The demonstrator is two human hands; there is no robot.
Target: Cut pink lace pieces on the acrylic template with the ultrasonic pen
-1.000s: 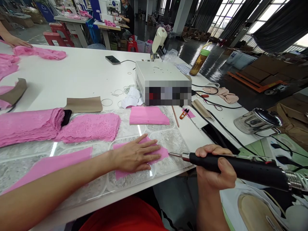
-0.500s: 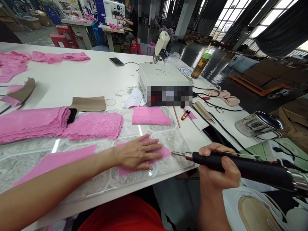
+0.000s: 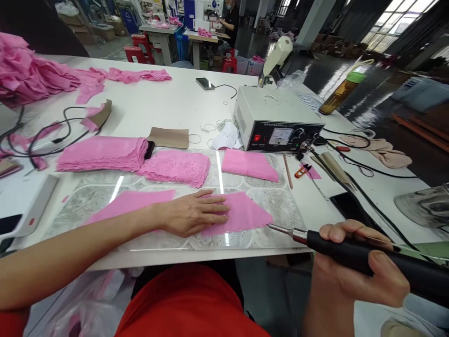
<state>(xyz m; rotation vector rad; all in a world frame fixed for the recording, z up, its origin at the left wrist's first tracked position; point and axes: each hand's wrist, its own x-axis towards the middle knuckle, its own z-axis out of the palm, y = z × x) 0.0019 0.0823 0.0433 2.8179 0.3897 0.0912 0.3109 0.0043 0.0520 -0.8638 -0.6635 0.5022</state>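
My left hand (image 3: 191, 214) lies flat, fingers spread, across the left part of a pink fabric piece (image 3: 245, 213) on a glossy stone-patterned sheet (image 3: 280, 199). In my right hand (image 3: 361, 267) is a black corded handheld tool (image 3: 338, 248) with a slim metal tip. That tip points left and sits at the right corner of the fabric; whether it touches is too fine to tell. A second pink piece (image 3: 131, 202) lies partly under my left forearm. Behind the fabric are a small pink stack (image 3: 249, 164) and a lacy pink stack (image 3: 178, 166).
A control box (image 3: 282, 117) with a dial and cables stands at the back. Orange thread snips (image 3: 302, 171), a dark phone (image 3: 354, 210) and a glass jar (image 3: 424, 203) are to the right. Pink cloth (image 3: 38, 75) heaps at the far left. A person (image 3: 229, 23) sits at a distant sewing machine.
The view has swung left, so the table things appear further right. My left hand has shifted left on the fabric, uncovering more of it. The tool's tip stays by the fabric's right corner.
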